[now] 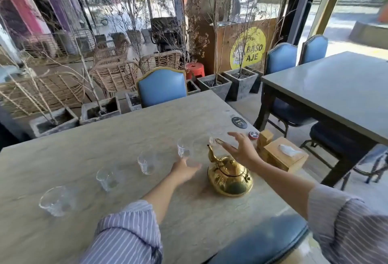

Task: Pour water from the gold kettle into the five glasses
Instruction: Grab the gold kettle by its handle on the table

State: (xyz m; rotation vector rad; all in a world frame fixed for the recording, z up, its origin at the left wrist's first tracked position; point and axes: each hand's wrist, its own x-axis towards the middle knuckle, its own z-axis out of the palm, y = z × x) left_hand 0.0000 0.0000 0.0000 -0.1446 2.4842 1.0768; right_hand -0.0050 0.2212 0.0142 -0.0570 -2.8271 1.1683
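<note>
Rolled blue-and-white striped sleeves above bare hands.

A round yellow sign on the brown board in the upper middle-right of the frame reads "BASO AJE". A dark oval marker lying on the counter, right of centre, bears the number "16". Nothing else is legible.

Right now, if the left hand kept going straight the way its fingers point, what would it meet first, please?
Probably the fourth glass: the left hand is open, just short of its base, fingers aimed up the table. Depth is hard to judge, so it may already touch.
</note>
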